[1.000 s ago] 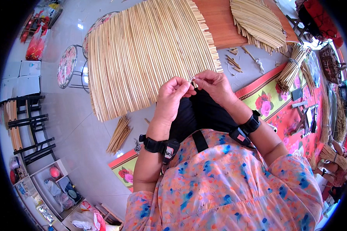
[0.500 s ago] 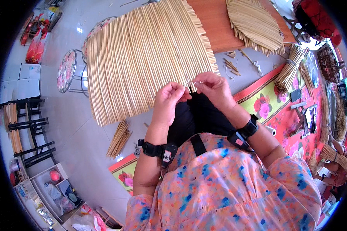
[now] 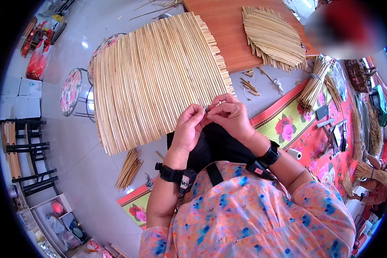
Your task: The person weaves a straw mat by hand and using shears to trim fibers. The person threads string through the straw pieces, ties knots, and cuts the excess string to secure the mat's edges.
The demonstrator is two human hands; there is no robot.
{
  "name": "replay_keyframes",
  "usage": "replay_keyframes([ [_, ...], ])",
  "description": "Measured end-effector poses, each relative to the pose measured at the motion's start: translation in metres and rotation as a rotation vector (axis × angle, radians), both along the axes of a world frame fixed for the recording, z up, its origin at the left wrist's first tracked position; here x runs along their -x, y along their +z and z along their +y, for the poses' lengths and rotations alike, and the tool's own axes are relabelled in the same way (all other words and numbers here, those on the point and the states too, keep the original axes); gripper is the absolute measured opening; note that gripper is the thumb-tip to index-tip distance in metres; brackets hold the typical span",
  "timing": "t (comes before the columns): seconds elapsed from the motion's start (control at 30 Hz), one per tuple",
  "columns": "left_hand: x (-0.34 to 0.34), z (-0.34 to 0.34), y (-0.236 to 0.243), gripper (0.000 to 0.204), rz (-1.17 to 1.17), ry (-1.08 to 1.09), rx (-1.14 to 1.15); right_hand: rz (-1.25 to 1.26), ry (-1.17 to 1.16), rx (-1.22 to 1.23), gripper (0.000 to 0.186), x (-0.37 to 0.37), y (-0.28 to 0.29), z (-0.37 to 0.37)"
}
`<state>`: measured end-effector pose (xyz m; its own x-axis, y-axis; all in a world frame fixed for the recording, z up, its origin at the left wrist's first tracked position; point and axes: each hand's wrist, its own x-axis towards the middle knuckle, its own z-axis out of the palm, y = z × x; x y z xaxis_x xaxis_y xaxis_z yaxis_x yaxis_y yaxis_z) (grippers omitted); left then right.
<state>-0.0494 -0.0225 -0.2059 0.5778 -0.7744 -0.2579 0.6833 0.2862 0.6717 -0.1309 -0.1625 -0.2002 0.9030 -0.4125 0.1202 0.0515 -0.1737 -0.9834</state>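
A large mat of pale, straight stalks point(image 3: 155, 81) lies before me, its near right corner close to my hands. My left hand point(image 3: 189, 129) is closed in a pinch at that near edge. Right against it, my right hand point(image 3: 231, 118) pinches too, and the fingertips of both meet. Between them only a tiny bit of string point(image 3: 207, 109) shows; the fingers hide the rest. Both wrists wear black straps with small devices. Under the hands, my dark-clothed lap is partly visible.
On the brown table point(image 3: 219, 30) lies a smaller leaf-shaped stalk mat point(image 3: 275, 38). Loose stalks point(image 3: 129, 170) lie on the floor at left, near a floral stool point(image 3: 71, 92). A tied stalk bundle point(image 3: 314, 84) rests on the red floral cloth point(image 3: 311, 146) at right.
Both hands have drawn together, and the white string that showed between them is now mostly hidden. The whole view has shifted, with the mat and hands sitting lower in the picture.
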Motion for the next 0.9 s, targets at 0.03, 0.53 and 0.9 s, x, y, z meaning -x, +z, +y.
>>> replay_keyframes([
  [0.03, 0.001, 0.000, 0.001, 0.009, 0.011, 0.008, -0.006, 0.000, -0.002, 0.002, 0.009, 0.000, 0.001, 0.000],
  [0.53, -0.003, 0.013, 0.015, 0.009, -0.134, 0.022, -0.013, 0.074, 0.005, -0.076, 0.020, -0.005, 0.004, -0.008],
  [0.9, -0.009, 0.025, 0.025, 0.008, -0.255, 0.033, -0.017, 0.119, 0.120, 0.063, 0.014, -0.010, -0.017, 0.006],
])
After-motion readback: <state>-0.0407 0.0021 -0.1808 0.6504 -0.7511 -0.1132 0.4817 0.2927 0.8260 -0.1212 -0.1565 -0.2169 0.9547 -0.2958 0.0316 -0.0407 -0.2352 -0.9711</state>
